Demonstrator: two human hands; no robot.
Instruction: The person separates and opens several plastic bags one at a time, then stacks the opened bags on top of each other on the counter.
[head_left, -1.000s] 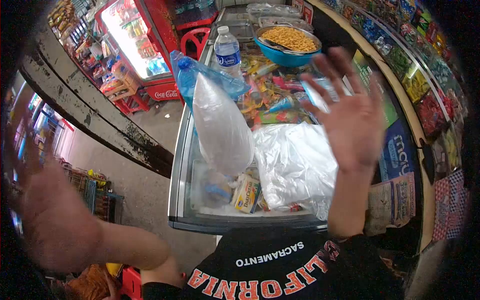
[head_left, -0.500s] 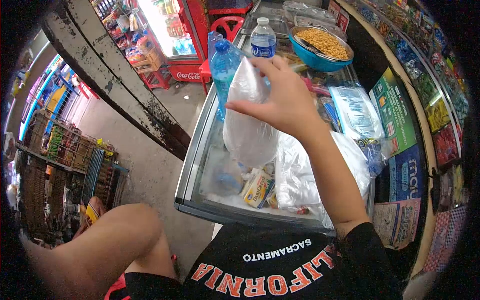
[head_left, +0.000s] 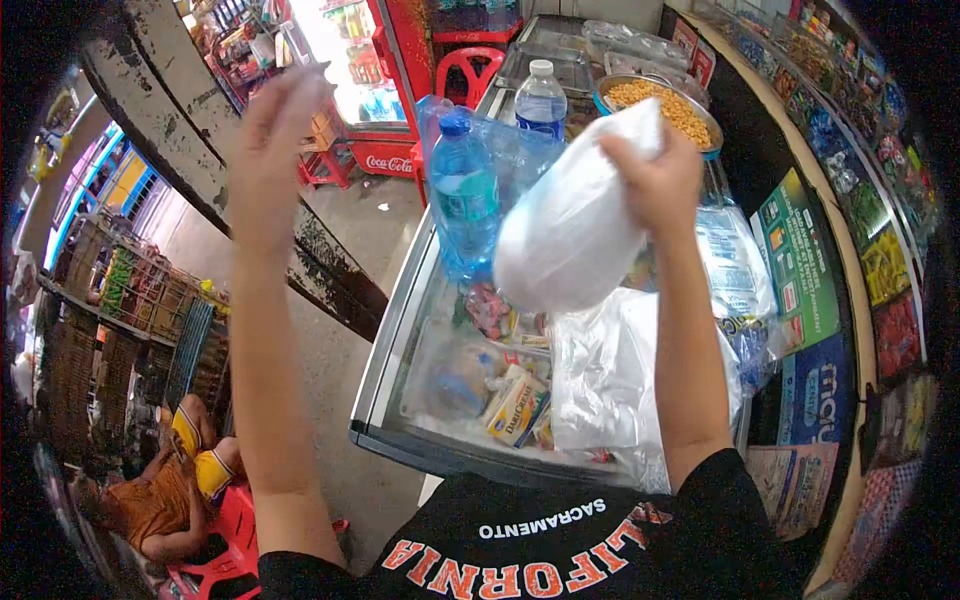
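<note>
In the right grip [head_left: 660,182], a bulging white plastic bag [head_left: 572,232] is hanging tilted over the counter [head_left: 400,447]: narrow end up by the fingers, fat end pointing down and left of the grip. That grip is holding the bag near its top, fingers wrapping the plastic. Contents aren't showing. The left grip [head_left: 285,125] is hovering well apart, left of the right one and higher; it's blurring, so can't tell whether it's wide, narrow or carrying anything.

Step, judging from this: handling the bag one-handed by its upper end. Doing it well means gathering plenty of plastic in the grip, not pinching one thin fold, since weight is probably pulling at the fat end and the film could be slipping or tearing. The left hand isn't supporting the bag; cupping it under the fat end would be making the hold safer.

Left of the grip, just beside the bag, a blue-capped bottle [head_left: 465,205] is standing; behind that, a white-capped bottle [head_left: 540,100] is standing too. Swinging leftward would be risking a knock, so moving slow and high is sounding best. Beyond the grip, a pan [head_left: 712,130] of tan bits is sitting, partly hidden. Below the grip, loose white plastic [head_left: 605,385] is lying flat.
</note>
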